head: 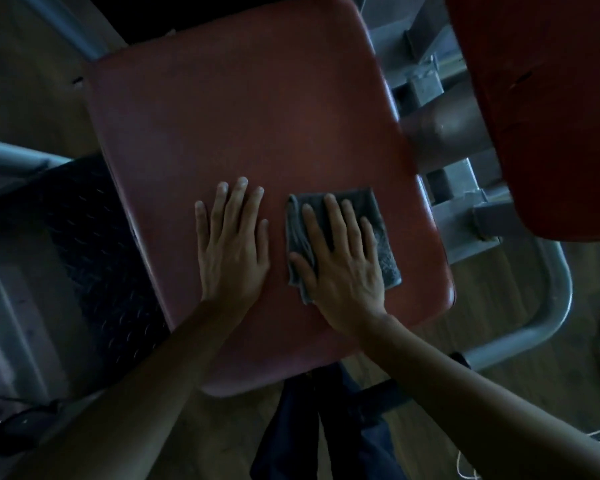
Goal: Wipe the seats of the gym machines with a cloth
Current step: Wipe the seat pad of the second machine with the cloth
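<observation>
A large red padded seat [243, 109] of a gym machine fills the middle of the view. A folded grey cloth [378, 223] lies flat on its near right part. My right hand [340, 261] presses down on the cloth with fingers spread, palm covering most of it. My left hand [232, 244] rests flat on the bare seat just left of the cloth, fingers apart, holding nothing.
A second red pad [548, 98] stands at the upper right. Grey metal frame tubes and brackets [465, 188] run between the two pads and curve round at the right. A black tread plate [94, 244] lies left of the seat. Wooden floor [499, 299] lies below.
</observation>
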The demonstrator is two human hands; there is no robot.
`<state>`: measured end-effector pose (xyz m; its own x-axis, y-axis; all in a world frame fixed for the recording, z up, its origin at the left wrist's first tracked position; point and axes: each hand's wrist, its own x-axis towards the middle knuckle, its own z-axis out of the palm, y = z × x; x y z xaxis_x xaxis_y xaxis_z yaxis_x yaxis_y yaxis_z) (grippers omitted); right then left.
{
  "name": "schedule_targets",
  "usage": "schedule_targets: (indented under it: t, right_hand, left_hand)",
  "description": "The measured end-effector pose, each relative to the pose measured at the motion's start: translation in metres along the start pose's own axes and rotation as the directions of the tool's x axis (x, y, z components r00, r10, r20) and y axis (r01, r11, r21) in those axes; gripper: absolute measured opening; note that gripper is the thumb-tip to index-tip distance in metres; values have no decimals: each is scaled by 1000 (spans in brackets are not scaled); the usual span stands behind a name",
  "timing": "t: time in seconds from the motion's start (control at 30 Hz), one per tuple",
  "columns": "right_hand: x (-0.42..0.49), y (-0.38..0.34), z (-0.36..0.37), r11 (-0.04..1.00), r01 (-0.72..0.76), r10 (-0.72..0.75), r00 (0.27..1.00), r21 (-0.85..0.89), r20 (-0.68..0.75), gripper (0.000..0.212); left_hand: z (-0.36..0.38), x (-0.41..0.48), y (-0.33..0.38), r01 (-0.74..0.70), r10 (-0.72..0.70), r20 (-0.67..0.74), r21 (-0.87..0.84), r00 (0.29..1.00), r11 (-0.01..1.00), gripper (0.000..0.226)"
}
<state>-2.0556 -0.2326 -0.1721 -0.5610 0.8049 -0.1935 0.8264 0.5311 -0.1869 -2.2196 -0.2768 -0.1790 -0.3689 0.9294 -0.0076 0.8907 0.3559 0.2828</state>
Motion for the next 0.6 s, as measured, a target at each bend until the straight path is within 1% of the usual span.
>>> schedule_targets:
  t: [0.1, 0.2, 0.23, 0.27, 0.33, 0.4, 0.47, 0.53, 0.6]
  right_hand:
    - [-2, 13, -2, 978, 203, -199, 978, -48, 63, 72]
    - [7, 31, -6, 891, 447, -438, 892, -75, 111, 72]
    - [11, 35, -7, 866, 493, -484, 868, -80, 111, 71]
    - [13, 36, -7, 857, 509, -501, 859, -75, 101, 70]
    - [14, 33, -7, 880, 473, -470, 881, -38, 58, 68]
    - [9, 22, -6, 924, 381, -381, 924, -8, 26, 67]
    - [2, 10, -2, 957, 290, -290, 957, -17, 20, 69]
    - [0, 1, 1, 972, 235, -235, 972, -25, 1, 71]
    - [1, -2, 4, 977, 209, -209, 978, -40, -14, 72]
  left_hand:
    - [-5, -19, -12, 31, -31, 14, -19, 999, 999, 45]
    - [-8, -30, -15, 74, -73, 30, -31, 997, 997, 46]
    - [-8, -32, -14, 85, -83, 31, -35, 996, 996, 46]
    - [-8, -33, -14, 92, -91, 31, -39, 995, 995, 46]
    - [-7, -33, -12, 105, -104, 25, -46, 994, 993, 46]
    - [-6, -33, -12, 112, -111, 18, -37, 994, 993, 47]
    - [-4, -34, -12, 111, -110, 7, -26, 994, 994, 46]
    - [-3, -34, -12, 108, -108, -3, -22, 994, 994, 46]
    - [-2, -34, -12, 106, -106, -11, -24, 994, 994, 46]
